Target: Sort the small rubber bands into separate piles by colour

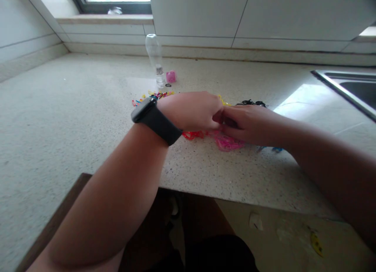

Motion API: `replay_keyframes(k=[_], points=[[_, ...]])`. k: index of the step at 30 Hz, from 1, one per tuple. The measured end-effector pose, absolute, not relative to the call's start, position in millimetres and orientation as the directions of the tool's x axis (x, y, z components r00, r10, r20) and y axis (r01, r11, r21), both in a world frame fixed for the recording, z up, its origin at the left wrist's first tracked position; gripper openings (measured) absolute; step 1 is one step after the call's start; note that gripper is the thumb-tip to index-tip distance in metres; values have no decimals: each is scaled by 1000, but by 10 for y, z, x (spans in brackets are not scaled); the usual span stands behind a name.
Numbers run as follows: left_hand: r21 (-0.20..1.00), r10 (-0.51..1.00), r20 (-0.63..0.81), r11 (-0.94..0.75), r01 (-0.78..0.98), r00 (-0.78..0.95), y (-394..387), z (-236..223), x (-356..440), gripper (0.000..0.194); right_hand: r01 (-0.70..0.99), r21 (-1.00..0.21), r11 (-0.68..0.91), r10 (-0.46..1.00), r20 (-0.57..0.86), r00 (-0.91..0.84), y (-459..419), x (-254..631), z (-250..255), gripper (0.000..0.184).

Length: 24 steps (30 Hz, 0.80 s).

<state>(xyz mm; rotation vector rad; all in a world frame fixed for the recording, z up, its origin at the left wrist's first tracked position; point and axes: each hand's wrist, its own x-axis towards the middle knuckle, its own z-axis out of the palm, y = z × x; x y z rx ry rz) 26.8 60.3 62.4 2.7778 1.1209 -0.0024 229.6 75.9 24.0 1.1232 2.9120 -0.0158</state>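
Observation:
My left hand (194, 109), with a dark watch (155, 119) on its wrist, reaches over piles of small coloured bands. Its fingers are curled in and meet those of my right hand (249, 123). Both hands look closed, and whatever is between the fingertips is hidden. Pink bands (229, 142) lie just below my right hand, with red bands (194, 135) below my left. Black bands (252, 103) and a few yellow bands (223, 101) show behind the hands. Mixed-colour bands (158, 94) are scattered beyond the watch. Blue bands (276, 149) peek out under my right wrist.
A clear plastic bottle (154, 54) stands at the back, beside a small pink cube (170, 76) and a dark loop (168, 85). The speckled counter (88, 92) runs to a metal sink (337, 78) at the right. Its front edge is near my legs.

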Motion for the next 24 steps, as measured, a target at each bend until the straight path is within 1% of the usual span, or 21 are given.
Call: replay_keyframes(k=[5, 11, 15, 22, 24], points=[[179, 736, -50, -659, 731, 676, 693, 598, 212, 22, 666, -11, 746, 666, -1, -746, 752, 2299, 222, 27], [222, 733, -76, -649, 728, 676, 789, 503, 169, 19, 656, -44, 753, 657, 38, -753, 758, 2308, 221, 23], [262, 738, -78, -633, 728, 670, 837, 457, 141, 20, 662, -37, 749, 663, 47, -748, 755, 2311, 223, 22], [255, 753, -70, -620, 742, 654, 853, 444, 111, 19, 646, -12, 763, 645, 85, -760, 760, 2310, 200, 25], [276, 750, -59, -622, 733, 658, 860, 440, 106, 19, 648, -10, 762, 646, 90, -758, 761, 2316, 199, 25]])
